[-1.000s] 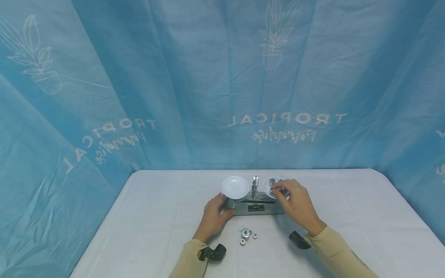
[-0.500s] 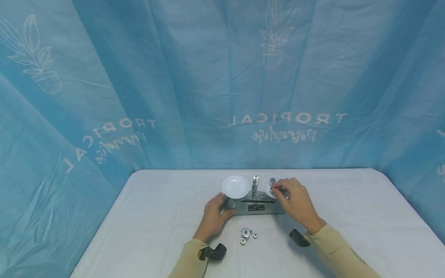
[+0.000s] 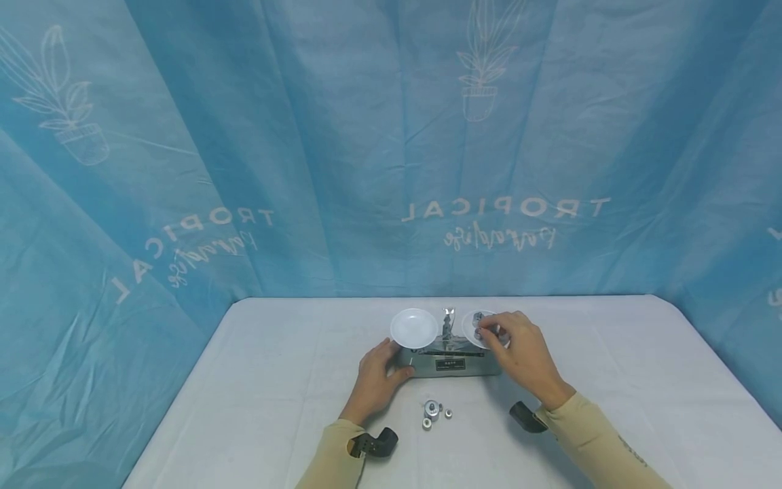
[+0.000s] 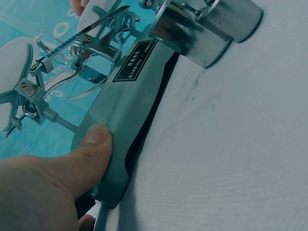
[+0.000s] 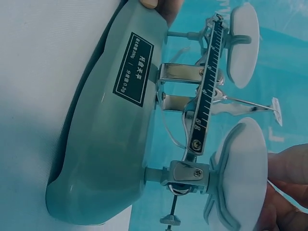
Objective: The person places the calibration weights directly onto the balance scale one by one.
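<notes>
A grey-green tray balance (image 3: 421,368) with two white pans stands on the table. My left hand (image 3: 374,382) grips the left end of its base, thumb on the front face in the left wrist view. The left pan (image 3: 414,329) holds nothing. Over the right pan (image 3: 469,327), the thumb and forefinger of my right hand (image 3: 522,352) pinch a small metal weight (image 3: 478,333). Another metal weight (image 3: 478,317) stands on that pan, just behind the fingertips. From the right wrist view, the right pan's underside (image 5: 243,178) hides most of the fingers.
Several metal weights of different sizes, the largest a cylinder (image 3: 432,409), stand in front of the balance on the white tablecloth (image 3: 275,394). A blue printed curtain (image 3: 366,170) hangs behind and beside the table.
My right hand and its fingertips shift very slightly over the right pan. The left hand and the balance hold still.
</notes>
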The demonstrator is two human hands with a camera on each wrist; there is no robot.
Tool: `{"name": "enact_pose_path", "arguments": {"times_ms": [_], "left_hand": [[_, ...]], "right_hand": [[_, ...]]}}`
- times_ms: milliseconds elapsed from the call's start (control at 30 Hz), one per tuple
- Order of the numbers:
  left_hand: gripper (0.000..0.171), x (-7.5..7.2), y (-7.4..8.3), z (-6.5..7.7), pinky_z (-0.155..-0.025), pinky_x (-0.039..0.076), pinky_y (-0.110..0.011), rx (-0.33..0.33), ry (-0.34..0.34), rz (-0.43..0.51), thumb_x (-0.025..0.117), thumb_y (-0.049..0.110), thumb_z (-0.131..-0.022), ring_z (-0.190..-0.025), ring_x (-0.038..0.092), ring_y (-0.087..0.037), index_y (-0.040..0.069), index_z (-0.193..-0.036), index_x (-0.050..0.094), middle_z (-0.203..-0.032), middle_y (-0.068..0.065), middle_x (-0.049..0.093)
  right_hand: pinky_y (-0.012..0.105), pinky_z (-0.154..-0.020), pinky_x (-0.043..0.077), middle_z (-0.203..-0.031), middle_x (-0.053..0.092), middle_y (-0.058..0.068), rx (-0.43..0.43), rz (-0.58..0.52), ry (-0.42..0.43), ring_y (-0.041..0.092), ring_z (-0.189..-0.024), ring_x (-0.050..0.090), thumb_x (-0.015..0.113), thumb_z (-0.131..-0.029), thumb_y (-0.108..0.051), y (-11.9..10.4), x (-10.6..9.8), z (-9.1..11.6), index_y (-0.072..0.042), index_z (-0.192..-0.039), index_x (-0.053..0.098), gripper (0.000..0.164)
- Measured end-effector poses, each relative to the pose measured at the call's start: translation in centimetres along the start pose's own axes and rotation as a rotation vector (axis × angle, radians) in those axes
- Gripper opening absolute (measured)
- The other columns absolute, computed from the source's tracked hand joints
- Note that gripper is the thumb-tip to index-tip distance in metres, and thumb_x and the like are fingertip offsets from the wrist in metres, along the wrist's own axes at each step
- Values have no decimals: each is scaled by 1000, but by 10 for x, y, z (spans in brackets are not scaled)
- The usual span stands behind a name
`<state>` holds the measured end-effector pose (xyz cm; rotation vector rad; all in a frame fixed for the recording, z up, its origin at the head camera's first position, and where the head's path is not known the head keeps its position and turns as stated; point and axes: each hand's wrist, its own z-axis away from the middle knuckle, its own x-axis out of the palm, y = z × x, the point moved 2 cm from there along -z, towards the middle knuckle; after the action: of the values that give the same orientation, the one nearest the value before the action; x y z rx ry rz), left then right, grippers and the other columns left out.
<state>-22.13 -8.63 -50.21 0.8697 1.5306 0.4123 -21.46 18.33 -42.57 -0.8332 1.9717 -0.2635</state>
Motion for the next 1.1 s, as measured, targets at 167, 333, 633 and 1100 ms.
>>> {"name": "enact_pose_path", "arguments": {"times_ms": [167, 333, 633, 1100], "left_hand": [[62, -1, 1, 0, -119, 21, -64, 8, 3, 3, 71, 31, -93, -144, 37, -38, 6, -146, 51, -150, -14, 51], [61, -1, 1, 1, -119, 21, -64, 6, 3, 8, 71, 30, -93, -144, 37, -38, 6, -146, 51, -150, -14, 51], [61, -1, 1, 1, -119, 21, -64, 1, 3, 7, 71, 31, -93, -144, 37, -38, 7, -145, 52, -150, -14, 51], [62, 0, -1, 0, -119, 22, -64, 13, 3, -2, 71, 33, -92, -143, 38, -38, 8, -146, 52, -150, -12, 51]], "right_hand": [[31, -61, 49, -92, 72, 2, 6, -8, 9, 15, -77, 57, 74, -90, -5, 0, -4, 0, -9, -100, 76, 11], [31, -61, 49, -92, 72, 1, -12, -8, 31, 14, -76, 56, 75, -89, -4, 0, -7, 0, -9, -99, 76, 11], [31, -64, 52, -93, 72, -3, -38, -44, 32, 10, -77, 58, 76, -87, -3, -12, -9, 5, -11, -97, 75, 12], [32, -65, 53, -93, 69, -9, -23, -93, 2, 6, -77, 55, 76, -89, -7, -32, -3, 14, -14, -100, 74, 14]]}}
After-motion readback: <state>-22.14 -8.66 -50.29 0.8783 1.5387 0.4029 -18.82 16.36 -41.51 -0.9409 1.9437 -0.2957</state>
